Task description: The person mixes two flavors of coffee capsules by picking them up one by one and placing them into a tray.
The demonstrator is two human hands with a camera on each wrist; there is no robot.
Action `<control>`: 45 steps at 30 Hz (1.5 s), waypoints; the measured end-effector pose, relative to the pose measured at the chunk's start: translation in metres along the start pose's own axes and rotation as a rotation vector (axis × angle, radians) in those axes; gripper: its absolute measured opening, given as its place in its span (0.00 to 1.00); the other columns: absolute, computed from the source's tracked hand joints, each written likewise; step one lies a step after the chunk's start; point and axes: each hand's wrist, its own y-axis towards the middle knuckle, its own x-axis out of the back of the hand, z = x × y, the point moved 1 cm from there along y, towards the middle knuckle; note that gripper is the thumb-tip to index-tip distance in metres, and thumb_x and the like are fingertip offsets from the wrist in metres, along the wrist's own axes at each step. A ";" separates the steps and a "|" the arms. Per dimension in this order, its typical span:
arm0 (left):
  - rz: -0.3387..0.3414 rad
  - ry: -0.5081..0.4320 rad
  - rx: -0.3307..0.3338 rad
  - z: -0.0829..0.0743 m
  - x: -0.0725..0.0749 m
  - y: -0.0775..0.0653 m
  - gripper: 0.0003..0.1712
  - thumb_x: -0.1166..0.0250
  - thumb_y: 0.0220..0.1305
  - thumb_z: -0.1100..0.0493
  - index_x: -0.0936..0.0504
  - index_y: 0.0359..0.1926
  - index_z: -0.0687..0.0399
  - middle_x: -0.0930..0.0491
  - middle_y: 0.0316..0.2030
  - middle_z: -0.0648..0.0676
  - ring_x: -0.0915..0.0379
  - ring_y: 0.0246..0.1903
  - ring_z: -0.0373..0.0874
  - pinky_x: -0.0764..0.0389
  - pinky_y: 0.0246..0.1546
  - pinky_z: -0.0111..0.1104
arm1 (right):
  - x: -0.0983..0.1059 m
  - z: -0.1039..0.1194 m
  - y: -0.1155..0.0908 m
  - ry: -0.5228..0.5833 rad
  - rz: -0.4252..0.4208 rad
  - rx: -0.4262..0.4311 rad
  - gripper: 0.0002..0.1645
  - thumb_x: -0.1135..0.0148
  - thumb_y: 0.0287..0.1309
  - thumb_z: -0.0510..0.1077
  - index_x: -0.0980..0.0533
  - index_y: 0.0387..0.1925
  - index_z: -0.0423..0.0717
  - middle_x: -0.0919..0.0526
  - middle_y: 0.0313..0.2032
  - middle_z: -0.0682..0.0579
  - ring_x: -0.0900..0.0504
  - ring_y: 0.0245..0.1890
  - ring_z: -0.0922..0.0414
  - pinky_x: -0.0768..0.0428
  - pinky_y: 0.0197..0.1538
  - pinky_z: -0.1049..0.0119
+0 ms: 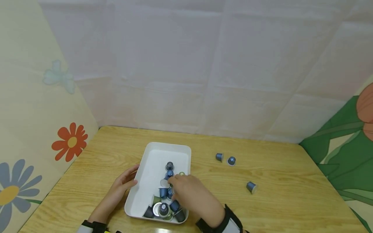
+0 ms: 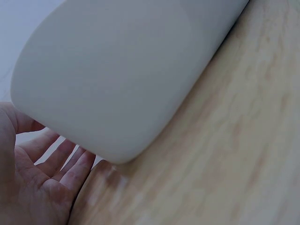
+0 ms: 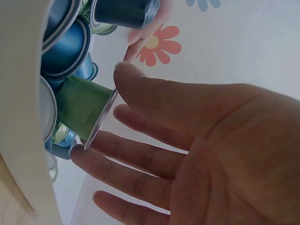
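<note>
A white tray (image 1: 145, 184) holds several coffee capsules in dark grey, blue and green, most of them near its front end. My left hand (image 1: 126, 182) rests against the tray's left side, with loosely straight fingers; in the left wrist view, the tray (image 2: 108, 79) partly hides the fingertips of that hand (image 2: 47, 173). Over the tray's right side, my right hand (image 1: 190, 192) reaches in among the capsules. Seen from the right wrist, a green coffee capsule (image 3: 82, 105) lies between the thumb and spread fingers of this hand (image 3: 187, 150); firm contact is unclear.
On the wooden table (image 1: 291, 194), right of the tray, lie a blue capsule (image 1: 219, 157), a second blue capsule (image 1: 231, 160) and, closer, a third blue capsule (image 1: 251, 187). A pale cloth wall (image 1: 204, 71) stands behind the table, with patterned sheets on both sides.
</note>
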 end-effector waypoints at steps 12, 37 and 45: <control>0.000 -0.012 -0.005 0.001 0.000 0.000 0.34 0.43 0.68 0.67 0.41 0.72 0.71 0.39 0.69 0.71 0.31 0.54 0.26 0.27 0.51 0.27 | 0.001 -0.003 0.000 0.018 0.015 -0.017 0.22 0.26 0.53 0.47 0.19 0.50 0.45 0.16 0.38 0.53 0.19 0.38 0.60 0.20 0.43 0.64; 0.012 -0.019 0.011 -0.001 0.001 -0.001 0.35 0.42 0.69 0.65 0.42 0.73 0.68 0.40 0.70 0.69 0.33 0.56 0.30 0.27 0.52 0.28 | 0.023 -0.048 -0.015 0.181 -0.123 -0.123 0.17 0.31 0.60 0.42 0.20 0.50 0.41 0.17 0.46 0.47 0.18 0.45 0.48 0.21 0.51 0.52; 0.010 0.004 0.011 0.000 0.002 -0.001 0.34 0.42 0.68 0.65 0.41 0.73 0.68 0.39 0.69 0.69 0.32 0.56 0.30 0.27 0.52 0.28 | 0.017 -0.066 -0.038 0.052 -0.184 -0.093 0.14 0.31 0.59 0.42 0.19 0.46 0.42 0.17 0.44 0.49 0.18 0.46 0.50 0.21 0.51 0.54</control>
